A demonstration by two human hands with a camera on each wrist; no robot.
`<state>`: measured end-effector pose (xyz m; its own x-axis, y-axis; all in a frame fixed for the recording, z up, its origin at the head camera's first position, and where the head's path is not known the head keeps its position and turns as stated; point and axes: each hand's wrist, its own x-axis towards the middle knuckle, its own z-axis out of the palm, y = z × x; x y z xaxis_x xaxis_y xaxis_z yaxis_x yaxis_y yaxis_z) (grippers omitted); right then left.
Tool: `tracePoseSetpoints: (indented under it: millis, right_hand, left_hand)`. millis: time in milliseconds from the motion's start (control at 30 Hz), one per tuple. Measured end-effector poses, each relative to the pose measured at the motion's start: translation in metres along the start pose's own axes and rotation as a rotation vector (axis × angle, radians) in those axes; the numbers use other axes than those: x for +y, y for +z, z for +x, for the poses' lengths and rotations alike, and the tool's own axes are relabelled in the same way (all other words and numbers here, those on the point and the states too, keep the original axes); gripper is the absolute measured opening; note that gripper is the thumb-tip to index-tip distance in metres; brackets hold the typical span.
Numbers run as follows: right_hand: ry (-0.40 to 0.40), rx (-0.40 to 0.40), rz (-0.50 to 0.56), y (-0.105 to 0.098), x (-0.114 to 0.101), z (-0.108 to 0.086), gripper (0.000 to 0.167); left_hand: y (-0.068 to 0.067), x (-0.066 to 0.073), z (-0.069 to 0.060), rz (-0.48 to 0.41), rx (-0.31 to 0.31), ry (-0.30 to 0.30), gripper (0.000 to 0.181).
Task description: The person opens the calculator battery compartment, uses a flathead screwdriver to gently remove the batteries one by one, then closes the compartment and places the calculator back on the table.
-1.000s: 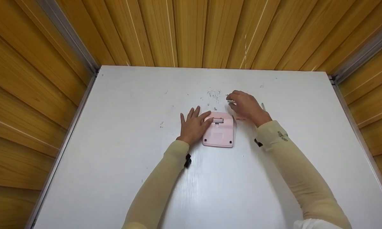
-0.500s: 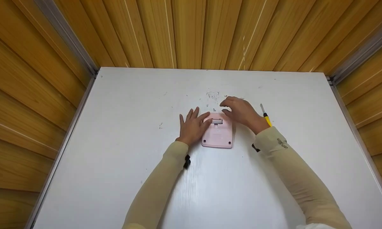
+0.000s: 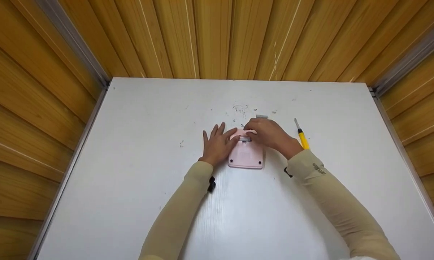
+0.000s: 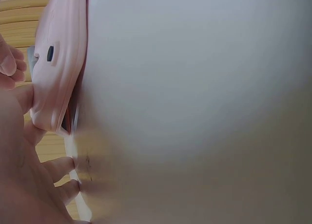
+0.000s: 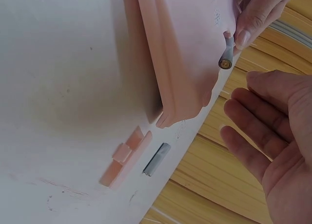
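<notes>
A pink calculator-like device (image 3: 246, 155) lies with its underside up on the white table. A small cylindrical battery (image 3: 245, 138) sits at its battery slot; in the right wrist view one end of that battery (image 5: 225, 63) sticks up out of the slot. My left hand (image 3: 216, 147) rests across the device's left edge, fingers spread, thumb by the battery. Over the device's upper right my right hand (image 3: 273, 133) hovers with loosely bent fingers, close to the battery; the right wrist view shows a gap between them.
A second battery (image 3: 261, 116) lies on the table behind my right hand. Beside it is a pink battery cover (image 5: 126, 156), hidden from the head view. A screwdriver with a yellow handle (image 3: 303, 140) lies to the right.
My right hand held a battery behind the device a second ago; that battery now lies on the table. The hand has moved left, over the device. My left hand has stayed in place.
</notes>
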<state>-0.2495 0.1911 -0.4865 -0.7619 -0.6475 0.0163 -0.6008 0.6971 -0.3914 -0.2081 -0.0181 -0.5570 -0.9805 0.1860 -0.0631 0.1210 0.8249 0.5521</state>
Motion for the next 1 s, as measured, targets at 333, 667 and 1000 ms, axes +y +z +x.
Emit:
tracePoseSetpoints:
  millis: [333,667,1000]
  right_hand:
    - [-0.013,-0.039,0.004,0.007,-0.006,-0.002,0.02]
    - [-0.069,-0.01,-0.039,0.011,-0.006,-0.003,0.015]
    - [-0.042,-0.054,-0.049,0.015,-0.009,-0.003,0.015]
  left_hand:
    - [0.001,-0.001,-0.001,-0.006,0.008,0.008,0.058]
    - [0.001,-0.002,0.0,0.018,-0.009,-0.004,0.059]
    - [0.001,-0.001,0.0,0.005,-0.001,0.002,0.06]
